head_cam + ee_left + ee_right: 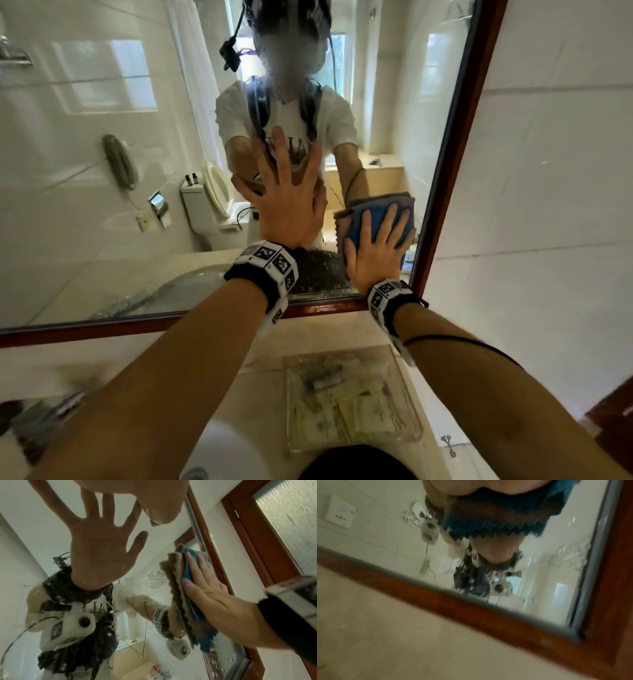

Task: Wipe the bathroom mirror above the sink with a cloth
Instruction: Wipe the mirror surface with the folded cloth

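The mirror (102, 171) hangs on the wall above the counter (260, 363), its frame (455, 144) running along the glass's bottom and right edges. The left hand (286, 202) lies flat on the glass near the bottom edge, and to its right the right hand (375, 255) presses the cloth (370, 209) against the glass at the bottom right corner, just beside the frame. On the counter below the hands a tray (349, 404) sits near the counter's right edge, with the sink (219, 452) to its left at the near edge.

Open glass spreads toward nine and twelve o'clock on the mirror (102, 154) — the wooden frame (452, 164) hems the right hand (373, 253) at three and six; the left hand (287, 202) blocks nine.
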